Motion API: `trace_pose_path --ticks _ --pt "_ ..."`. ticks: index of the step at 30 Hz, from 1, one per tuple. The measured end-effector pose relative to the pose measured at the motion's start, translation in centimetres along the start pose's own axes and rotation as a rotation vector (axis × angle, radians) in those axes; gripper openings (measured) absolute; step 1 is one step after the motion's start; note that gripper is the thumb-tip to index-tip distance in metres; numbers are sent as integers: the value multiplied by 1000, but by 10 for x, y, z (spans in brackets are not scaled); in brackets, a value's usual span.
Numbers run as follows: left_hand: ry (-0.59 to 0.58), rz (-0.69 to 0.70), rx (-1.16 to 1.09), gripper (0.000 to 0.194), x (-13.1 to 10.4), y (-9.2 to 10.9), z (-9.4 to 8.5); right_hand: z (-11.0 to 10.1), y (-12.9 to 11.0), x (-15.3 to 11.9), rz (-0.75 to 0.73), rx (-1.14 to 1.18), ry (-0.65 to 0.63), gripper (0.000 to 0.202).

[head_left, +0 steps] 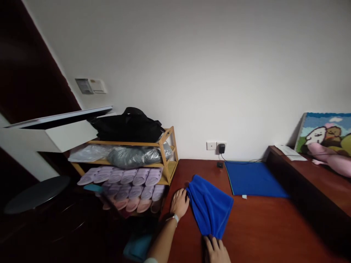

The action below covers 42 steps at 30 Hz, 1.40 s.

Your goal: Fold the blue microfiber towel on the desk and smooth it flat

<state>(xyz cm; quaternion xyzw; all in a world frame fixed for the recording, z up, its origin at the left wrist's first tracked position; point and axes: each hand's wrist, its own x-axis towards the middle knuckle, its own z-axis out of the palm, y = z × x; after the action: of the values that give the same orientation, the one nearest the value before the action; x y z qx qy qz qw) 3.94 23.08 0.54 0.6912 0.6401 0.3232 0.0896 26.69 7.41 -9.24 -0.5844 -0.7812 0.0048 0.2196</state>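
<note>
A towel [210,208] lies on the table [260,230], mat [253,179] behind it, rack [131,160] left.

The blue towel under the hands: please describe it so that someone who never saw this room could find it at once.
Start at the reddish-brown wooden table beside the bamboo shoe rack. Near its left edge lies the blue towel, with the left hand at its top corner and the right hand at its lower end. Unlike the flat blue mat behind it, it is rumpled, folded and brighter.

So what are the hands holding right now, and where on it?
The blue towel: the left hand is at its far left corner, the right hand at its near end.
</note>
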Motion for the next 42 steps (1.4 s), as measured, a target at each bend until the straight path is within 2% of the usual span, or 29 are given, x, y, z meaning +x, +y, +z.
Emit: trace_pose_path --ticks 3,6,10,13,16,19,22,27,31,34,37,39,42 --pt "-1 -49 -90 43 0 1 -4 -42 19 -10 24 2 -104 62" --pt "-11 -107 -224 36 -5 7 -8 -74 36 -17 131 46 -103 54" --pt "-50 -183 -448 40 -25 24 -10 -93 50 -25 177 293 -22 34" --pt "-71 -235 -604 52 -48 36 -15 -100 57 -27 207 529 11 35" --pt "-73 -309 -726 60 -73 44 -24 -110 70 -24 321 690 45 41" --pt "-111 -382 -828 63 -95 51 -34 -130 92 -18 421 750 113 46" --pt "-180 -419 -909 61 -112 59 -39 -160 112 -9 493 744 195 50" --pt "-266 -419 -930 54 -130 72 -33 -203 122 5 530 751 262 55" --pt "-265 -360 -820 47 -135 81 -20 -210 119 4 524 782 257 54" --pt "-223 -280 -701 41 -139 87 -12 -205 122 -4 536 778 238 52" --pt "-187 -184 -581 39 -143 93 -12 -198 130 -13 542 747 220 48" --pt "-152 -48 -386 42 -145 98 -16 -193 136 -19 544 724 212 46" --pt "-164 257 -52 53 -142 110 -24 -185 143 -27 552 691 212 46"
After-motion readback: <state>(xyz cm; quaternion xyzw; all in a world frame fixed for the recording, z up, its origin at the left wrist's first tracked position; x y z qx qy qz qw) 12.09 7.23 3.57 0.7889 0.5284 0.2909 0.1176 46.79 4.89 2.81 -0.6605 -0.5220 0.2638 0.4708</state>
